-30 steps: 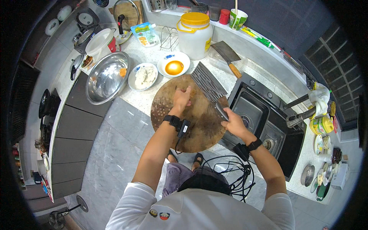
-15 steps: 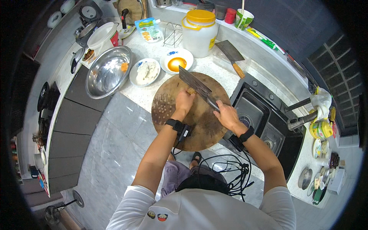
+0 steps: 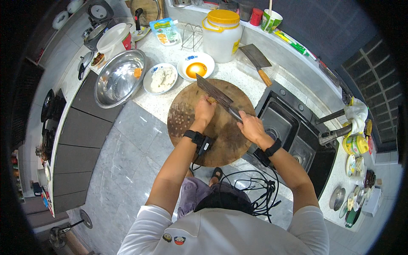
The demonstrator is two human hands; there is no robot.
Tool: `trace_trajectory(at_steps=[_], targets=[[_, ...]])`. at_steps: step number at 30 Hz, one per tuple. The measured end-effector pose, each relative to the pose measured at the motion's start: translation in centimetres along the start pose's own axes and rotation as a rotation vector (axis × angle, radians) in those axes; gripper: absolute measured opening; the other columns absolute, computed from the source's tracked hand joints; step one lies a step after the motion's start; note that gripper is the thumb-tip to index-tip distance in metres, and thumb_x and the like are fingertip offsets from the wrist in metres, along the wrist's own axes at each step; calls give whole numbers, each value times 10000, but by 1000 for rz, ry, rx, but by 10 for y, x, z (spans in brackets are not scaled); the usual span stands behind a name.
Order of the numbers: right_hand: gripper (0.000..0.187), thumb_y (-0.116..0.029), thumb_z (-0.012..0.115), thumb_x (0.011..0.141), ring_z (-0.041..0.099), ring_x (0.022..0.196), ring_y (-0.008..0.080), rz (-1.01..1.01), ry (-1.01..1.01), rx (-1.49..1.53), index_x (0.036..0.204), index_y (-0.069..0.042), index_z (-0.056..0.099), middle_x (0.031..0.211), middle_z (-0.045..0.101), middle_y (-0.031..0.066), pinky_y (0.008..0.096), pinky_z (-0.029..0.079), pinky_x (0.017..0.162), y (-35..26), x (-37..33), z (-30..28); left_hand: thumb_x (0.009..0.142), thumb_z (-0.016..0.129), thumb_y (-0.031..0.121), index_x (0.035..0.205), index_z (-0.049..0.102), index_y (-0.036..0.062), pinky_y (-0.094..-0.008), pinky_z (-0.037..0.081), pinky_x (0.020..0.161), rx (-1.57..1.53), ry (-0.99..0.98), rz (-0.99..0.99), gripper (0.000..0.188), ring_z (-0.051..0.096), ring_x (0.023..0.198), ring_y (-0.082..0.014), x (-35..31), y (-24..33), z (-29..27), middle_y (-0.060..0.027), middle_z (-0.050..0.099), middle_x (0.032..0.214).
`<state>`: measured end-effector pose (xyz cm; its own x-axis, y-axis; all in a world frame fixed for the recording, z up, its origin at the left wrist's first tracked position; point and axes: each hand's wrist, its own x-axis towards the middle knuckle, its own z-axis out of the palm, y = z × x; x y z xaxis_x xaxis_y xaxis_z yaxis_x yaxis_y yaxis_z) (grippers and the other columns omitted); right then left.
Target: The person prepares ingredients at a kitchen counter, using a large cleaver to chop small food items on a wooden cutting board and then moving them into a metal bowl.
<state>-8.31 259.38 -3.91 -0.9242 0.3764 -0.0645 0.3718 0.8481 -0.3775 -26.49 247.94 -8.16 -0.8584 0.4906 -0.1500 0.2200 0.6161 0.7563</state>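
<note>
A round wooden chopping board (image 3: pixel 212 146) lies on the counter in front of me. My right hand (image 3: pixel 252 128) is closed round the handle of a kitchen knife (image 3: pixel 213 92), whose dark broad blade points to the far left across the board. The fingers of my left hand (image 3: pixel 205 112) are bent and pinch a small yellow-brown piece of food (image 3: pixel 211 100) against the board, right beside the blade. Most of that piece is hidden by the fingers and the knife, so its kind cannot be told.
Behind the board stand a bowl of orange liquid (image 3: pixel 205 62), a bowl of white paste (image 3: pixel 149 83) and a steel basin (image 3: pixel 106 100) with an orange piece inside. A cleaver (image 3: pixel 256 57) lies by the yellow-lidded tub (image 3: pixel 219 42). To the right is a sink (image 3: pixel 276 117); cables (image 3: pixel 265 191) hang below.
The knife and both hands have shifted very slightly; the blade stays beside the left fingertips. Both grips look the same.
</note>
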Motion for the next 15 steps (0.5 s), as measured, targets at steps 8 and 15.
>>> trace_trajectory(at_steps=[8, 15], targets=[[343, -182, 606, 848, 627, 826, 422, 29, 77, 95, 1127, -27, 479, 916, 648, 229, 510, 494, 734, -2, 1, -6, 800, 690, 214, 1101, 534, -3, -419, 492, 808, -21, -11, -4, 402, 630, 950, -373, -1, 2, -4, -216, 659, 988], [427, -194, 624, 850, 620, 865, 430, 29, -16, -23, 1217, -29, 483, 933, 651, 240, 492, 495, 752, 6, 6, -3, 788, 700, 228, 1080, 560, -14, -391, 495, 779, -33, 30, 19, 404, 639, 887, -325, 3, -2, 1, -176, 657, 917]])
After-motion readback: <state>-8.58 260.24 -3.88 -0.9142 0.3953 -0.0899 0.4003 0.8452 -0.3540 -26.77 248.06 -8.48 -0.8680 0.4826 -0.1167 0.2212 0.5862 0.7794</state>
